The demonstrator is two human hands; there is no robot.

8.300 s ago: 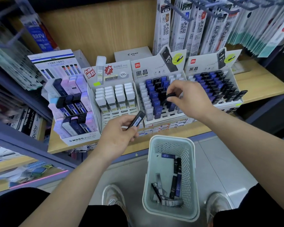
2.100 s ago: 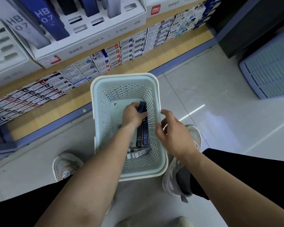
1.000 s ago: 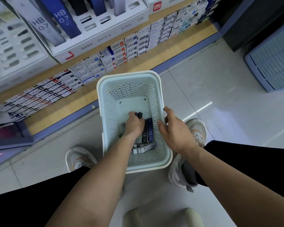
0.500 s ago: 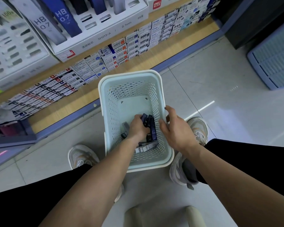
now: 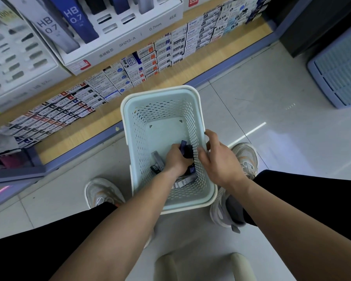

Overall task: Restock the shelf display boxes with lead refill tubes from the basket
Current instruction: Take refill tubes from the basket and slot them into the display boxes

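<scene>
Down inside the pale green basket (image 5: 128, 122), the left hand (image 5: 176, 160) has its fingers curled round two lead refill tubes (image 5: 184, 148), one blue and one black. Their ends poke out past the knuckles toward the right wall. The right hand (image 5: 218, 161) pinches that wall's rim, thumb inside, fingers outside. Under the left wrist, loose tubes (image 5: 183, 182) lie on the basket floor. Four show in part: a grey, a black, a blue and a silver one marked HB 0.7; any others are hidden. Up on the shelf (image 5: 101, 122), two display boxes (image 5: 128, 40) are cut off by the frame's top, the left one blurred.
</scene>
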